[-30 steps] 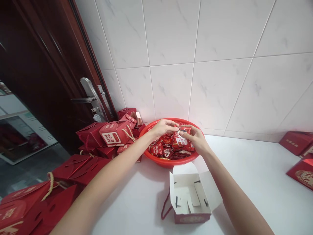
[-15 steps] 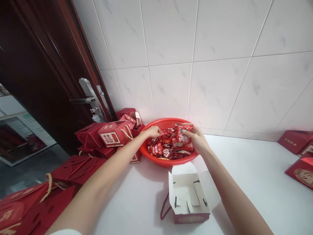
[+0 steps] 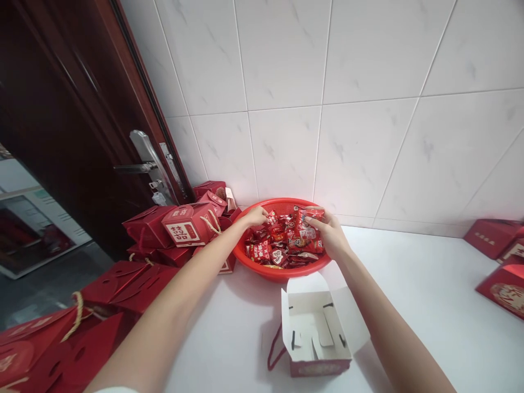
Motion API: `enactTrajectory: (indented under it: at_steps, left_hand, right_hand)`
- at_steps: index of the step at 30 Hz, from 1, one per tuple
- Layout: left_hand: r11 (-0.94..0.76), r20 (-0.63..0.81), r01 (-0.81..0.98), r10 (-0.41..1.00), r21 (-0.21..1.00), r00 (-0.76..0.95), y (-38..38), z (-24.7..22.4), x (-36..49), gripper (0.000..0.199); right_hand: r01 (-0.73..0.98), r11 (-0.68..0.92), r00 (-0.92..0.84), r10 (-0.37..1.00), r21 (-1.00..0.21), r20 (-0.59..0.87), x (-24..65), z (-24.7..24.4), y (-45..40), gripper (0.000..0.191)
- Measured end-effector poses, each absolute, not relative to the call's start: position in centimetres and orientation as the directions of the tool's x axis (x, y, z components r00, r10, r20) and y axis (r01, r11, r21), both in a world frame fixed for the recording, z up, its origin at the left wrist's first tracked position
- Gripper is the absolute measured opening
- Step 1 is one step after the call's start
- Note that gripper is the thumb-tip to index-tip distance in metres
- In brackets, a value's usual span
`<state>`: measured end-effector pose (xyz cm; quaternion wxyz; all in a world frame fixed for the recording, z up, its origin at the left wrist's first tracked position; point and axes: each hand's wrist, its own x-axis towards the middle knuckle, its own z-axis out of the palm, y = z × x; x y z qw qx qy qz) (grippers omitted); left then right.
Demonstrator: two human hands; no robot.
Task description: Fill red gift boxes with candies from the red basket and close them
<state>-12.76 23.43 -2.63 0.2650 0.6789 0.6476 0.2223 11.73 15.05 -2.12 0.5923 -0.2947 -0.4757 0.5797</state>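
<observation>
A red plastic basket (image 3: 262, 271) holds a heap of candies in red wrappers (image 3: 278, 256). Over its left side, my left hand (image 3: 257, 216) pinches a small red-wrapped candy (image 3: 271, 219) at the fingertips. At the basket's right side, my right hand (image 3: 332, 236) is closed on a red candy packet (image 3: 305, 229); whether more packets lie under it I cannot tell. In front of the basket stands an open gift box (image 3: 321, 367), white inside with nothing in it, a dark red cord handle (image 3: 275, 355) hanging at its left.
Closed red gift boxes (image 3: 186, 226) are stacked left of the basket, and more red boxes (image 3: 123, 284) lie nearer on that side. Other red boxes (image 3: 493, 237) sit at the far right of the white table (image 3: 409, 273). A tiled wall (image 3: 286, 153) rises behind; a dark door (image 3: 82, 109) stands left.
My left hand has lifted slightly and drawn back from the heap, with a small red candy now showing at its fingertips. My right hand has hardly moved.
</observation>
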Motion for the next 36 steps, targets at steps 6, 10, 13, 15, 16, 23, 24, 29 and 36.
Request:
enactTrajectory:
  at_steps: [6, 10, 13, 15, 16, 23, 24, 29, 36]
  left_hand:
    - [-0.04, -0.025, 0.785, 0.997, 0.619, 0.071, 23.1, -1.9, -12.8, 0.022]
    - [-0.103, 0.046, 0.809, 0.995, 0.579, 0.093, 22.7, -1.7, -12.5, 0.035]
    - [-0.168, 0.082, 0.819, 0.986, 0.548, 0.147, 22.3, -1.3, -12.1, 0.036]
    - [-0.218, 0.051, 0.809, 0.972, 0.547, 0.227, 22.0, -0.9, -11.5, 0.028]
    - [-0.241, 0.018, 0.799, 0.96, 0.551, 0.278, 21.8, -0.8, -11.1, 0.022]
    - [-0.293, -0.163, 0.756, 0.871, 0.585, 0.464, 20.9, -1.1, -9.4, 0.014]
    - [-0.292, -0.147, 0.744, 0.875, 0.601, 0.462, 20.9, -1.1, -9.5, 0.013]
    - [-0.311, 0.004, 0.632, 0.899, 0.71, 0.437, 20.7, -0.3, -10.1, 0.023]
    - [-0.319, 0.214, 0.319, 0.922, 0.892, 0.324, 18.2, 0.3, -9.9, 0.044]
  right_hand:
    - [-0.395, 0.155, -0.109, 0.971, -0.905, 0.214, 11.8, -2.0, 15.0, 0.038]
    - [-0.395, 0.146, -0.115, 0.972, -0.907, 0.207, 11.8, -2.0, 15.0, 0.038]
    - [-0.4, 0.15, -0.114, 0.971, -0.904, 0.212, 11.8, -2.0, 15.0, 0.038]
    - [-0.399, 0.157, -0.105, 0.971, -0.903, 0.215, 11.7, -2.0, 15.1, 0.038]
    - [-0.398, 0.159, -0.1, 0.971, -0.904, 0.215, 11.7, -2.1, 15.1, 0.038]
    - [-0.39, 0.17, -0.09, 0.971, -0.905, 0.221, 11.8, -2.2, 15.2, 0.039]
    - [-0.391, 0.17, -0.089, 0.971, -0.905, 0.221, 11.8, -2.2, 15.2, 0.039]
    - [-0.411, 0.151, -0.081, 0.976, -0.899, 0.201, 11.7, -2.1, 15.1, 0.04]
    - [-0.429, 0.14, -0.118, 0.971, -0.893, 0.209, 11.7, -1.9, 14.9, 0.037]
